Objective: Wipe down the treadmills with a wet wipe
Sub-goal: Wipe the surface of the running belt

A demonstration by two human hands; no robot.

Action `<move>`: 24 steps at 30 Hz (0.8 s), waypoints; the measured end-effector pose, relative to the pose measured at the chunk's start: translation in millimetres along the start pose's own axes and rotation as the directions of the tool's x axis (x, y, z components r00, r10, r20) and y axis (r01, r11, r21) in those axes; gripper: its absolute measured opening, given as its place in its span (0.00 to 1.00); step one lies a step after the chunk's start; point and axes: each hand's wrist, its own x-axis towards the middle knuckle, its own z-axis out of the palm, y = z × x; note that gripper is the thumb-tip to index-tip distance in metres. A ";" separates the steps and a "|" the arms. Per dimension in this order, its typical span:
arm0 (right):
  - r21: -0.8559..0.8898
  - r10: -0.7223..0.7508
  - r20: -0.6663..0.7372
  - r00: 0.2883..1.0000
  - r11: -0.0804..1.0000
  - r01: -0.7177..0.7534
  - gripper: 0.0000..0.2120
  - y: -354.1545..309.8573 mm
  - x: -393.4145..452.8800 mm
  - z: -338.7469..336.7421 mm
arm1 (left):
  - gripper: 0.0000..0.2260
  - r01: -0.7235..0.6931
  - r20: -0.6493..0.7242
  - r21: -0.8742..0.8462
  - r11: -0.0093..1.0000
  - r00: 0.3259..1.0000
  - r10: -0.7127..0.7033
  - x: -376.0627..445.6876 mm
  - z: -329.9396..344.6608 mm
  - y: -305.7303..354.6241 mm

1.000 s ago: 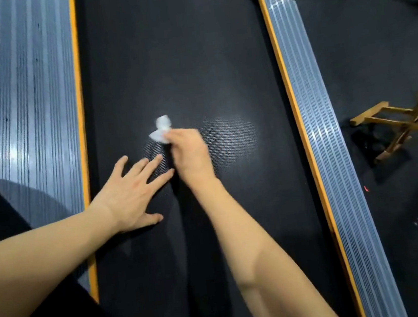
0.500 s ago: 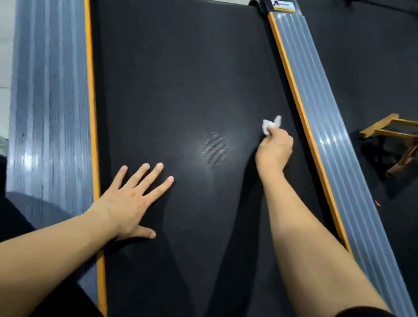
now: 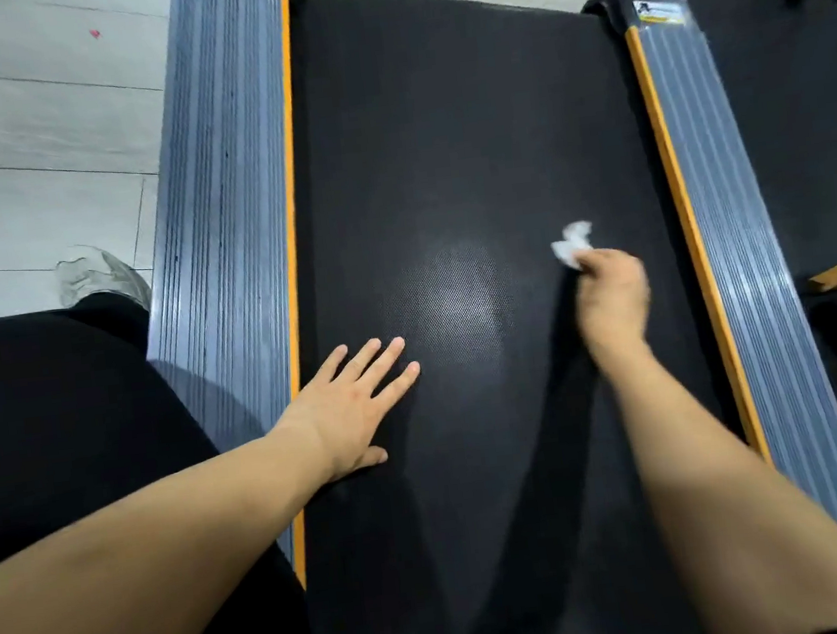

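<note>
Right hand [image 3: 612, 291] presses wipe [image 3: 572, 245] near belt [image 3: 438, 134] edge.

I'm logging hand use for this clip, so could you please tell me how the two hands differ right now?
The left hand lies flat with fingers spread and holds nothing; the right hand is curled round a white wet wipe. The left hand sits near the belt's left edge, the right hand near its right edge. Both are on the black treadmill belt.

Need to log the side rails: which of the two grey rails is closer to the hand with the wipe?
The right rail, beside the right hand gripping the wipe. The left rail lies across the belt, nearer the flat left hand.
</note>
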 end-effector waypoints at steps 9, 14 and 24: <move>0.392 -0.341 0.310 0.888 0.897 0.207 0.14 -186.7 -60.3 62.0 | 0.45 0.000 0.006 -0.012 1.000 1.000 0.000 0.9 -2.2 -0.6; 0.285 -0.656 0.271 0.704 0.754 0.592 0.16 -149.6 -40.8 75.5 | 0.45 0.001 -0.005 -0.029 1.000 1.000 -0.001 -2.2 -4.0 -1.4; -0.033 0.027 -0.282 0.959 0.999 -0.038 0.16 59.5 0.6 32.4 | 0.31 0.013 -0.045 -0.016 1.000 0.999 -0.014 6.1 -50.9 12.0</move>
